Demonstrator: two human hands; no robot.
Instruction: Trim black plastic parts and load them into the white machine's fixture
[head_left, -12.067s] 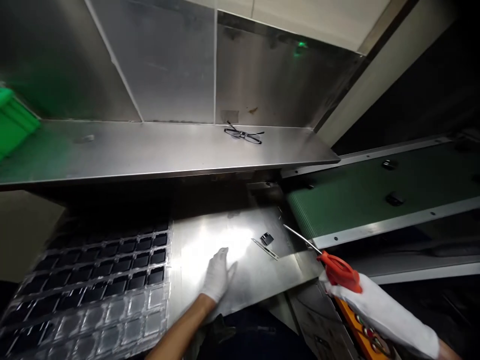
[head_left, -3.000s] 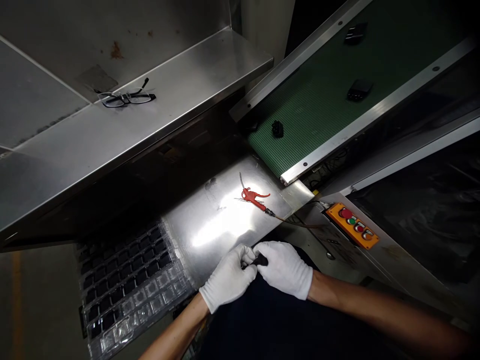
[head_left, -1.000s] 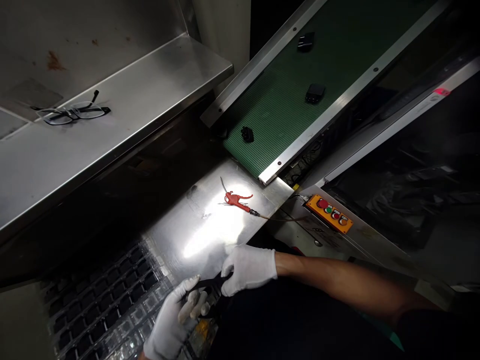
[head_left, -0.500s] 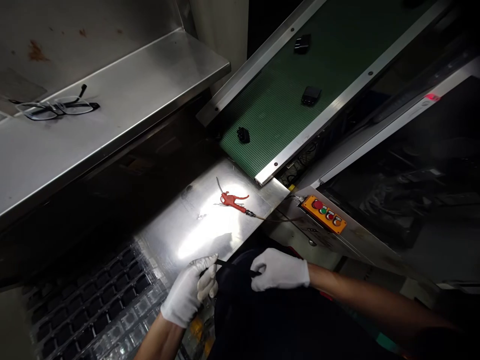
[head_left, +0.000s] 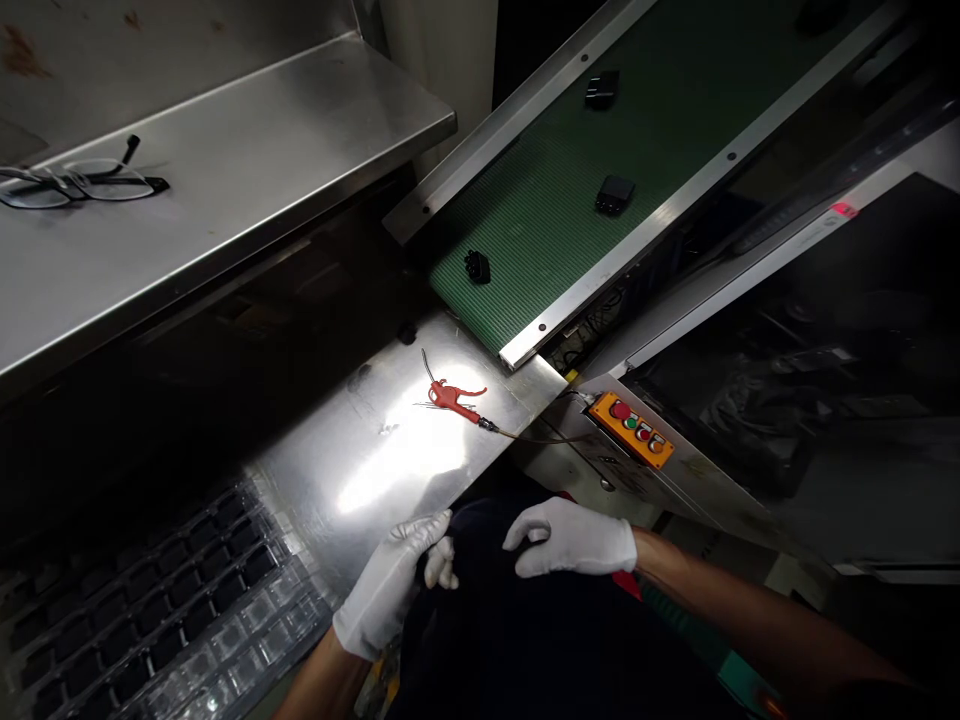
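Note:
My left hand (head_left: 397, 580), in a white glove, is at the bottom centre with its fingers curled; what they hold, if anything, blends into the dark clothing behind. To its right, my right hand (head_left: 574, 538), also gloved, has thumb and forefinger apart with a gap between them and nothing visible in it. Beyond both hands a red air gun (head_left: 454, 399) lies on the metal table (head_left: 300, 490). A clear tray (head_left: 255, 640) with rows of black pieces sits at the lower left, beside my left forearm.
A green conveyor belt (head_left: 540, 190) carries several black parts, one (head_left: 477, 267) near its lower end. Eyeglasses (head_left: 82, 185) rest on a metal shelf (head_left: 247, 150). An orange button box (head_left: 631, 430) is right of the table, near the air gun's hose.
The thin black item seen between my hands is no longer visible there. My right thumb and forefinger have parted. The whole view has shifted slightly.

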